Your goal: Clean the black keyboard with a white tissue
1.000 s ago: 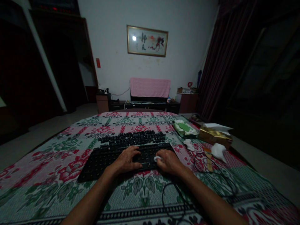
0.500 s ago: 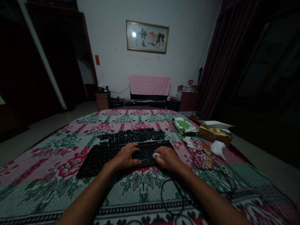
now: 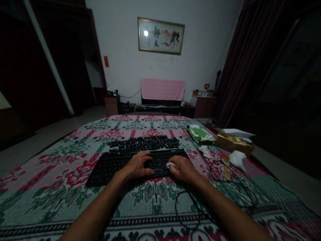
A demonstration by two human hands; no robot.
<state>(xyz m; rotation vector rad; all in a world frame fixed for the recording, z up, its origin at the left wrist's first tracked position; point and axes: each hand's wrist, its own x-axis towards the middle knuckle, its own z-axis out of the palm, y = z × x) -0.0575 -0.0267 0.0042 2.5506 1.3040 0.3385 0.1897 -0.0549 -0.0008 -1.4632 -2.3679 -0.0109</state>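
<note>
A black keyboard (image 3: 107, 167) with its keycaps off lies on the flowered tablecloth in front of me. My left hand (image 3: 137, 164) rests flat across its middle, thumb and fingers apart, holding nothing. Over the keyboard's right end, my right hand (image 3: 183, 169) is closed round a small white wipe (image 3: 171, 165), which pokes out at the fingertips; most of it is hidden in the fist. Loose black keycaps (image 3: 145, 143) are heaped in a long strip just behind the keyboard.
To the right lie a green wipes pack (image 3: 200, 134), a gold tissue box (image 3: 233, 142), crumpled white tissues (image 3: 237, 159) and a brush (image 3: 226, 169) with a wooden handle. A black cable (image 3: 177, 209) loops beside my right forearm. The tablecloth (image 3: 62, 201) covers the whole table.
The whole view has shifted slightly, so everything sits a little farther right. Both hands keep nearly the same places on the keyboard, and the wipe stays in the right one.
</note>
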